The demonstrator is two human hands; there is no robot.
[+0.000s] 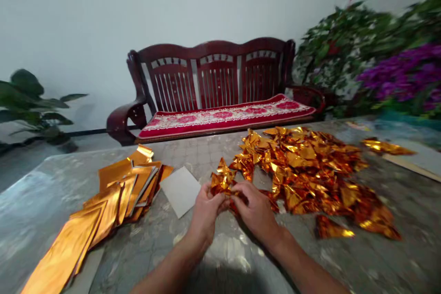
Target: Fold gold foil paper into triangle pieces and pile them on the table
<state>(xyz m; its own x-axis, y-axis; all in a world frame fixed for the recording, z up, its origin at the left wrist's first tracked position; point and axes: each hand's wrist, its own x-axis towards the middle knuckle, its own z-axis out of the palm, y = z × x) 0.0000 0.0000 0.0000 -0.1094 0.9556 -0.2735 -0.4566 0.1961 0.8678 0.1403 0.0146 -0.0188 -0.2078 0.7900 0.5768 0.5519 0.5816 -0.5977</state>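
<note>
Between my two hands is a folded piece of shiny gold foil paper [223, 178], with peaks standing up at its far side. My left hand [207, 206] pinches its near left edge with thumb and fingers. From the right, my right hand [253, 202] grips the same piece, its fingers bent at the near edge. The fingertips partly hide the lower folds. Just beyond, to the right, spreads a heap of folded gold foil pieces [303, 161]. A pale square sheet [181, 191] lies left of my left hand.
Flat gold foil sheets [113, 193] lie fanned out at the left. One folded piece [332, 228] rests apart, near right. A pale board [416, 158] bears another folded piece at the table's [155, 252] right. Behind stands a wooden bench [217, 78], with plants [347, 46] beside it.
</note>
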